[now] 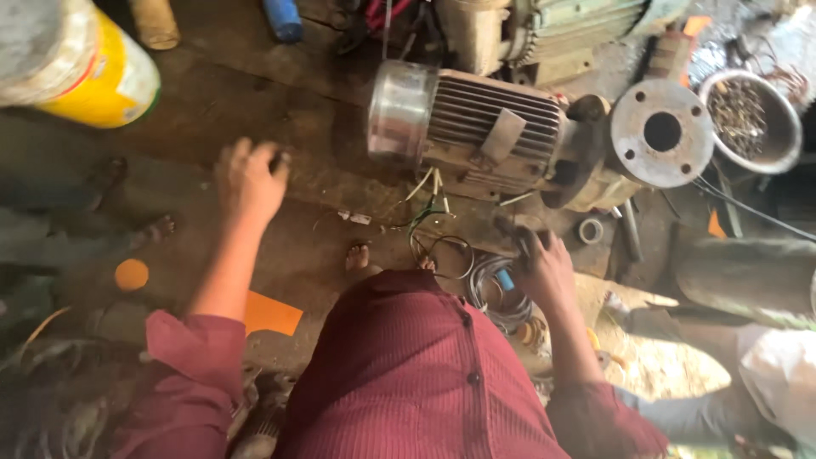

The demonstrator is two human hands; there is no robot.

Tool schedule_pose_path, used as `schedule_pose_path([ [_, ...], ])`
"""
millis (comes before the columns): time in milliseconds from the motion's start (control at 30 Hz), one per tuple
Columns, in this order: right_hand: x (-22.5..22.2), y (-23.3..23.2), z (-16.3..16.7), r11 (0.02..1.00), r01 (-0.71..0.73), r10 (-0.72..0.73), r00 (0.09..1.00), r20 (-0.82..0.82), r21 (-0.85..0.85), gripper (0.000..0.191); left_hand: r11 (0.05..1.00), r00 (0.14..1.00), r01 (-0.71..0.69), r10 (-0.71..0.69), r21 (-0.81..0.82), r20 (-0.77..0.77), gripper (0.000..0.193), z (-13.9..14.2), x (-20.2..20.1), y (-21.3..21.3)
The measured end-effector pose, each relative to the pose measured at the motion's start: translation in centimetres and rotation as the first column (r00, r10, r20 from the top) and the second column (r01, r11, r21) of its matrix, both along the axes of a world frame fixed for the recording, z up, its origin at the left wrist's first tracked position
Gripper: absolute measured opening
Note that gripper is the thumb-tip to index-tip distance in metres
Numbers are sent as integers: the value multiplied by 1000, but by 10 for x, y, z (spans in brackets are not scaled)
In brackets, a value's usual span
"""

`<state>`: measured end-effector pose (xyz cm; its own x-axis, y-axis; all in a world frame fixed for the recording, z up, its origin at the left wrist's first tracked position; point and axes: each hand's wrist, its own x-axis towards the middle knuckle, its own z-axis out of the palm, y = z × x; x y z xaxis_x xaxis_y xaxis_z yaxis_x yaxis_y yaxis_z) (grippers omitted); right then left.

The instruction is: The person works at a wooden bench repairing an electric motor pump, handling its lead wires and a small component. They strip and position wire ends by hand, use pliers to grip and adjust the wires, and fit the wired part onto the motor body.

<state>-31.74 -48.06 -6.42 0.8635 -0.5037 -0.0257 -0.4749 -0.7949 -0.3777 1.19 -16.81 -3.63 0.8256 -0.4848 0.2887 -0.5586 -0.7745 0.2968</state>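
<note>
Maroon sleeves pushed back, the left hand [249,180] hangs over bare floor with fingers loosely curled, gripping nothing. Right hand [544,270] is closed around a dark tool [514,234], just beside the one ribbed electric motor [476,127]. One wire coil [497,293] lies below it. Floor left of the motor stays open.

Looking steeply down from head height, close over the floor [255,93], facing the electric motor [476,127].
</note>
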Motion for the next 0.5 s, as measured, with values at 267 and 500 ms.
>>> schedule_pose_path([
  [267, 14, 33, -3, 973, 169, -131, 964, 230, -156, 49, 954, 973, 209, -225, -217, -51, 31, 9, 63, -67],
  [500, -27, 93, 1, 939, 344, -344, 930, 132, 19, 33, 923, 924, 382, -382, -43, 3, 38, -12, 130, -163],
])
